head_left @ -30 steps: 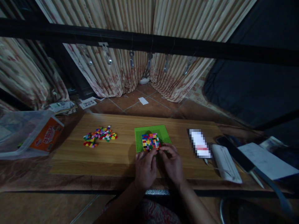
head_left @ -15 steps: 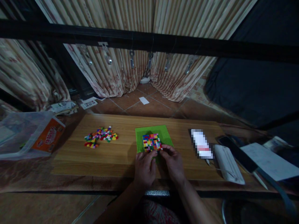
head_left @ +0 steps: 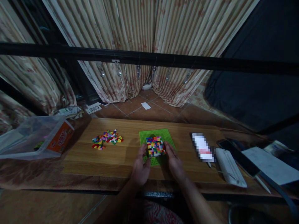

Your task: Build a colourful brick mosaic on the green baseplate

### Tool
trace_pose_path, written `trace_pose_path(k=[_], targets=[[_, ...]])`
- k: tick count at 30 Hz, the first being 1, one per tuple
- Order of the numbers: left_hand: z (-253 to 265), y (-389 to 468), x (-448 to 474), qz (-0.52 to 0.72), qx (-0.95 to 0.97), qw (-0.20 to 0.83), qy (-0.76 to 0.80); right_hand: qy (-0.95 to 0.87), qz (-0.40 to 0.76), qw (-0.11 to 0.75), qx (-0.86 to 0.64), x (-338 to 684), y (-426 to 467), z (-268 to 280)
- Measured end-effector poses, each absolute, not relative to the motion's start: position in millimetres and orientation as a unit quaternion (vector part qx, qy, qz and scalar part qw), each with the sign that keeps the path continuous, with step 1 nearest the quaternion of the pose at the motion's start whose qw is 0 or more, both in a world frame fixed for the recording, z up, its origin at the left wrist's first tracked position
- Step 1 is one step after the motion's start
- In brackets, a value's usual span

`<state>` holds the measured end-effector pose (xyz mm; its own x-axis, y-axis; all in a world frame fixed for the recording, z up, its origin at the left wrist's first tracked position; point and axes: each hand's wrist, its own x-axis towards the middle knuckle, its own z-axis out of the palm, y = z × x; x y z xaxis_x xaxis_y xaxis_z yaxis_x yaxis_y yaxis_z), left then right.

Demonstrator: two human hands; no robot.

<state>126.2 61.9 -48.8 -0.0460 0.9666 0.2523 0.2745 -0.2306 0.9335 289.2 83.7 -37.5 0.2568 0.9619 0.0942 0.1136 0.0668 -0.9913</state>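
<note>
A: Surroundings?
B: Striped curtains (head_left: 140, 46) hang behind a black horizontal bar (head_left: 149, 59). The floor (head_left: 144, 109) is terracotta tile. A wooden tabletop (head_left: 116, 155) occupies the foreground.
A: Lighting?
B: Dim; the right side is dark.

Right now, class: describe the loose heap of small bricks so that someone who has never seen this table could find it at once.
Start at the wooden board on the table. On its left part, left of the green baseplate, lies the loose heap of small bricks. Unlike the neat multicoloured block between the left hand and right hand, it is scattered and untouched.
</note>
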Motion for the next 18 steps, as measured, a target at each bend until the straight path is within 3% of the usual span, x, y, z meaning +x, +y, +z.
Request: trace_pose_path(k=[5,10,18], targets=[[-45.3,71.2,125.7,0.505,0.590,0.384,0.500,-0.418,0.437,0.522,-0.602,269.3,64.3,-37.7],[-36.8,65.4,104.9,0.486,0.596,0.376,0.517,-0.433,0.379,0.475,-0.666,274.0,64.2,-37.4],[-17.4,100.2,6.1,0.376,0.650,0.034,0.659,-0.524,0.257,0.467,-0.664,275.4,61.3,-49.5]])
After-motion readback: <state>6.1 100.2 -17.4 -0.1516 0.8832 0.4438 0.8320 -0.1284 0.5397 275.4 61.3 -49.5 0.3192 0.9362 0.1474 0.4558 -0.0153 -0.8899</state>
